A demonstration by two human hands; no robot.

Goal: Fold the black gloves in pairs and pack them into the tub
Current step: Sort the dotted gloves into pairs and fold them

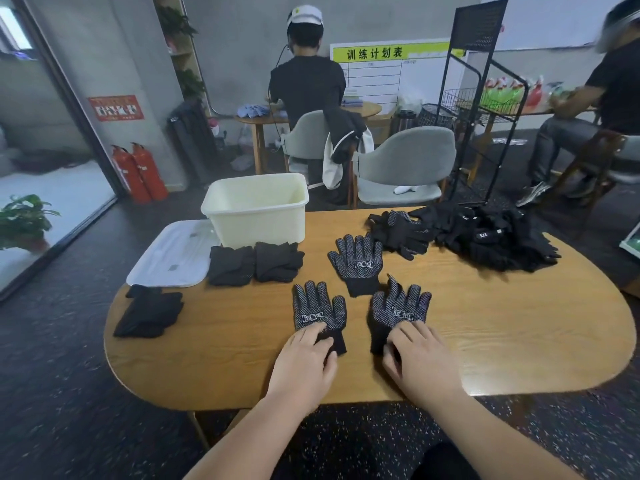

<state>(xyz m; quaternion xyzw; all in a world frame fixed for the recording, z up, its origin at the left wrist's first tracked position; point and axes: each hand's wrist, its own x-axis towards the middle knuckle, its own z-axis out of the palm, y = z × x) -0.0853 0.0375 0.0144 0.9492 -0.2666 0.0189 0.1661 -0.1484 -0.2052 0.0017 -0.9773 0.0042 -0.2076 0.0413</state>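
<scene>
Progress looks early: three folded pairs lie on the bench outside the empty-looking tub, a loose pile waits far right, and the left hand and right hand rest close-set fingers on the cuffs of two flat gloves, pinching or pressing I cannot tell.

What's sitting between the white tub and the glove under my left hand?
In the head view, two folded glove bundles lie side by side right in front of the tub; past them, bare tabletop runs to the glove under the left hand.
</scene>
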